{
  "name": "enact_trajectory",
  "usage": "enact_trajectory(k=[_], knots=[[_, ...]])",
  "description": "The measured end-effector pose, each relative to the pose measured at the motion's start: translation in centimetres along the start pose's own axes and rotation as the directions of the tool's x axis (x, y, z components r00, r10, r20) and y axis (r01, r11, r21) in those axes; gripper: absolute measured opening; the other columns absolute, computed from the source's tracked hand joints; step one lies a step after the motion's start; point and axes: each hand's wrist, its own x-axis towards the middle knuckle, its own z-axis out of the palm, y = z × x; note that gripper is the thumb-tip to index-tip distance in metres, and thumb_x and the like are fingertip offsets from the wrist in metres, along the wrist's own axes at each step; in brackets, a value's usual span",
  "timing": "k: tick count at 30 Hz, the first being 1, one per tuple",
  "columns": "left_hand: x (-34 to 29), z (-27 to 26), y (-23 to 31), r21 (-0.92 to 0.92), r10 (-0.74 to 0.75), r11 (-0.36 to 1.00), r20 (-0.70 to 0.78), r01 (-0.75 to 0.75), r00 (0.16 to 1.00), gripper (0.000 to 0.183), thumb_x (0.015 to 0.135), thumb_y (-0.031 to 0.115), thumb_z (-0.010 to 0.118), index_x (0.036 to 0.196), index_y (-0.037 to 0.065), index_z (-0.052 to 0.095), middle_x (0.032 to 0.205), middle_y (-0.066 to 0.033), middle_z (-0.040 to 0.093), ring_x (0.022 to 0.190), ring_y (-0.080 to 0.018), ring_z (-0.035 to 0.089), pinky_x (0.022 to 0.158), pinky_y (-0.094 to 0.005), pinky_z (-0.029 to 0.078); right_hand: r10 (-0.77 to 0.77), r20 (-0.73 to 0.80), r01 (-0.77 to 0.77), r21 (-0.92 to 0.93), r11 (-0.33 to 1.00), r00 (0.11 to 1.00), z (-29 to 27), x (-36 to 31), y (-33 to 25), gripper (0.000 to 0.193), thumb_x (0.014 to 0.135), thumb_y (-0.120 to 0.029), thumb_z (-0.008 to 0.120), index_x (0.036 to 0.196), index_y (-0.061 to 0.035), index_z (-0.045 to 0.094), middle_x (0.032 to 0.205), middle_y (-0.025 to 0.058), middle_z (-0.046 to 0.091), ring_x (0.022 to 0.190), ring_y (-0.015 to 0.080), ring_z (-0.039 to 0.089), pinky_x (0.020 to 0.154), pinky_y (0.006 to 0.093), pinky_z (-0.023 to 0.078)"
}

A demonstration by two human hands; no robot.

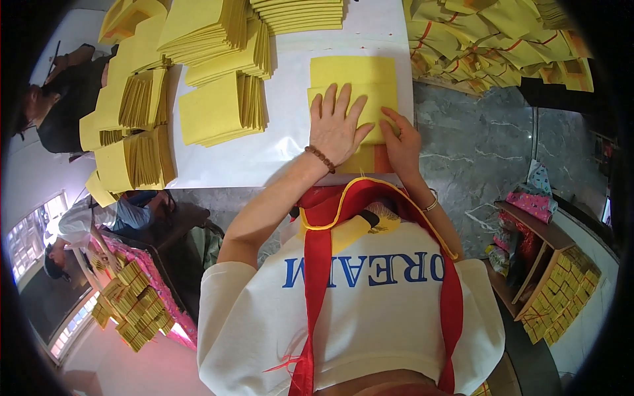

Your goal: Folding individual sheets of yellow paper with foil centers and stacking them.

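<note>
A yellow folded paper sheet [353, 70] lies on the white tabletop [290, 79] in front of me, with a fold line across its upper part and an orange-red patch at its lower right corner. My left hand [337, 127] presses flat on it with spread fingers; a brown bead bracelet circles that wrist. At the sheet's right edge, my right hand [403, 142] rests with thumb and forefinger apart, touching the paper. Its other fingers are partly hidden. Left of the sheet stands a fanned stack of folded yellow papers [218, 112].
More yellow stacks [205, 30] line the table's left and far sides. A heap of yellow bundles with red bands [495, 43] is at the far right. Another person [86, 224] handles yellow bundles [135, 303] at left. A wooden shelf [538, 251] stands at right.
</note>
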Motion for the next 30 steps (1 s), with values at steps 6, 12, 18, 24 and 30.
enact_trajectory(k=[6, 12, 18, 24, 30], knots=[[-1.1, 2.2, -0.3, 0.089, -0.005, 0.996, 0.071, -0.001, 0.997, 0.055, 0.084, 0.044, 0.055, 0.129, 0.016, 0.046, 0.137, -0.0145, 0.037, 0.128, -0.0351, 0.029, 0.102, -0.0521, 0.020, -0.215, 0.064, 0.224, -0.365, 0.904, 0.974, -1.9, 1.7, -3.0, 0.035, 0.083, -0.018, 0.060, 0.117, -0.0081, 0.056, 0.121, 0.0099, 0.052, 0.103, 0.0255, 0.053, 0.085, 0.0407, 0.040], [-1.0, 2.2, -0.6, 0.048, -0.001, 0.999, 0.068, -0.002, 0.998, 0.052, 0.085, 0.037, 0.055, 0.131, 0.016, 0.044, 0.137, -0.0149, 0.037, 0.128, -0.0353, 0.028, 0.103, -0.0519, 0.019, -0.364, 0.412, 0.548, -0.586, 0.597, 0.836, -0.8, 2.4, -0.9, 0.057, 0.087, -0.038, 0.051, 0.134, -0.0082, 0.038, 0.140, 0.0100, 0.037, 0.131, 0.0256, 0.033, 0.103, 0.0548, 0.021], [-1.0, 1.3, -1.8, -0.327, -0.035, 0.945, -0.092, 0.003, 0.995, 0.052, 0.079, 0.031, 0.062, 0.126, 0.013, 0.049, 0.134, -0.0142, 0.039, 0.126, -0.0341, 0.031, 0.103, -0.0491, 0.022, -0.293, 0.396, 0.490, -0.631, 0.601, 0.870, -0.2, 2.4, 0.2, 0.065, 0.087, -0.046, 0.048, 0.136, -0.0060, 0.034, 0.145, 0.0100, 0.031, 0.135, 0.0251, 0.027, 0.105, 0.0566, 0.020], [-1.8, -0.8, -1.2, 0.039, 0.271, 0.959, 0.173, -0.281, 0.947, 0.060, 0.069, 0.029, 0.068, 0.120, 0.003, 0.050, 0.123, -0.0152, 0.048, 0.115, -0.0299, 0.044, 0.094, -0.0418, 0.035, -0.329, 0.415, 0.517, -0.516, 0.683, 0.848, 0.1, 2.9, 0.8, 0.061, 0.086, -0.038, 0.053, 0.134, -0.0043, 0.038, 0.143, 0.0131, 0.032, 0.134, 0.0285, 0.027, 0.105, 0.0503, 0.025], [-0.7, 0.2, 0.0, 0.201, 0.256, 0.941, 0.098, -0.271, 0.962, 0.053, 0.065, 0.017, 0.064, 0.113, 0.000, 0.055, 0.107, -0.0147, 0.057, 0.095, -0.0270, 0.054, 0.076, -0.0376, 0.045, -0.249, 0.478, 0.379, -0.195, 0.905, 0.842, -3.2, 4.5, -1.3, 0.046, 0.089, -0.024, 0.052, 0.130, -0.0037, 0.046, 0.144, 0.0174, 0.031, 0.136, 0.0325, 0.024, 0.109, 0.0403, 0.023]])
